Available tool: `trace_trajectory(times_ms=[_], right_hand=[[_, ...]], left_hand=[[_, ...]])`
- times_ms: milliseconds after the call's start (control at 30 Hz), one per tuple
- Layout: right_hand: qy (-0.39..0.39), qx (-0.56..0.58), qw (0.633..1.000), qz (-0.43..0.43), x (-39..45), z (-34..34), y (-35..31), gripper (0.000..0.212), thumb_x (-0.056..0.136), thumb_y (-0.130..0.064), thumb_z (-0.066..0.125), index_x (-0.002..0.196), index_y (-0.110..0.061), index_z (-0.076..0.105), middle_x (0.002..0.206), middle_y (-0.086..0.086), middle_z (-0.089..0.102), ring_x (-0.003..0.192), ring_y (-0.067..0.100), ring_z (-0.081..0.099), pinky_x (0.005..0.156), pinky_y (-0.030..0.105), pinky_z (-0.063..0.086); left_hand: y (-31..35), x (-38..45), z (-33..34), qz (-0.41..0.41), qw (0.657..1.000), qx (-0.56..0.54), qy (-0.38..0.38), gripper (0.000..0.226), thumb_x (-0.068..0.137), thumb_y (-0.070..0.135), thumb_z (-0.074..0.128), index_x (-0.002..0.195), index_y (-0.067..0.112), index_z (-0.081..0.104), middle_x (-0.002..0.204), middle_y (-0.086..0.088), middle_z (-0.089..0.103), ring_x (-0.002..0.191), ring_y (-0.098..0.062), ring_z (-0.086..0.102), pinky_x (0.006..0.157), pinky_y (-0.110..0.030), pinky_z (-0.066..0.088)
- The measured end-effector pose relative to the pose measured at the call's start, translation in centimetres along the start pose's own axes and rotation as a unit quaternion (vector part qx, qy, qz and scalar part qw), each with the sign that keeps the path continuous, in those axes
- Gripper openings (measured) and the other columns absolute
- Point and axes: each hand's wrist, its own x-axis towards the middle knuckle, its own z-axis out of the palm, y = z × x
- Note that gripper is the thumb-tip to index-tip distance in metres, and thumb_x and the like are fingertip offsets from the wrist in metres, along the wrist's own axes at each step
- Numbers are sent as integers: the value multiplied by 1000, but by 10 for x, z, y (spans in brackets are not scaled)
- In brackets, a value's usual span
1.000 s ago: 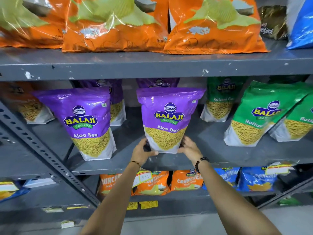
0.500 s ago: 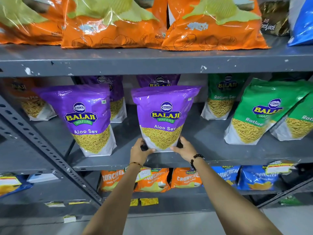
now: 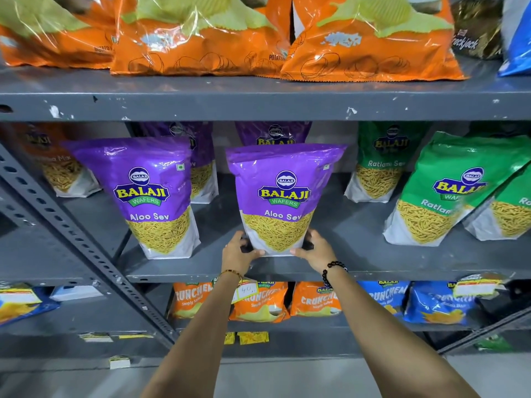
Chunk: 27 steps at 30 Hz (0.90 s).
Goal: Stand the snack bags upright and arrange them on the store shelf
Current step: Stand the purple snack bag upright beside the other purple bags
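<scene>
A purple Aloo Sev bag stands upright on the grey middle shelf, near its front edge. My left hand grips its lower left corner and my right hand grips its lower right corner. A second purple Aloo Sev bag stands upright to the left, apart from the held one. Two more purple bags stand behind, mostly hidden. Green Ratlami Sev bags lean to the left on the right side of the shelf.
Orange chip bags lie on the shelf above. Orange and blue Crunchem bags fill the shelf below. A slanted perforated grey brace crosses the left side. An orange mix bag stands at the back left.
Both hands have shifted the held purple bag slightly left and set it more upright near the shelf's front edge. The other bags have not moved.
</scene>
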Motion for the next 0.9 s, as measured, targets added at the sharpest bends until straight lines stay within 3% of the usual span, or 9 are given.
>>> trace_trajectory(times_ms=[300,600,733,833,900], right_hand=[[3,10,1000,6,-1,0,-2,63,75,-11,73,131,-11,45,132,8,59,121,25,54,98,32,41],[-4,15,1000,9,-5,-1,-3,65,76,-14,73,134,-14,44,134,7,57,125,25,52,101,36,41],[-7,15,1000,6,-6,-2,-3,67,73,-13,75,132,-15,44,134,7,57,123,26,52,100,36,42],[-6,13,1000,7,-7,-1,-5,69,72,-12,77,132,-15,44,133,7,57,123,26,52,96,33,41],[-5,10,1000,5,-8,1,-6,69,72,-12,77,132,-15,44,132,7,58,122,26,52,92,30,40]], left_hand=[[-2,1,1,-2,1000,-3,0,52,76,10,73,121,5,49,129,-15,60,121,-31,54,101,-44,44],[-16,0,2,13,1000,13,10,49,76,11,72,121,9,52,128,-12,61,120,-30,53,103,-42,43],[-44,-26,-6,27,985,61,161,56,77,16,72,127,9,47,134,-14,50,126,-31,44,103,-40,39],[-59,-33,-30,-29,954,21,297,89,69,22,79,140,3,28,148,-19,32,138,-34,27,113,-44,29],[-67,-24,-55,-76,940,27,331,115,62,32,83,145,-1,11,155,-22,15,145,-35,11,119,-45,15]])
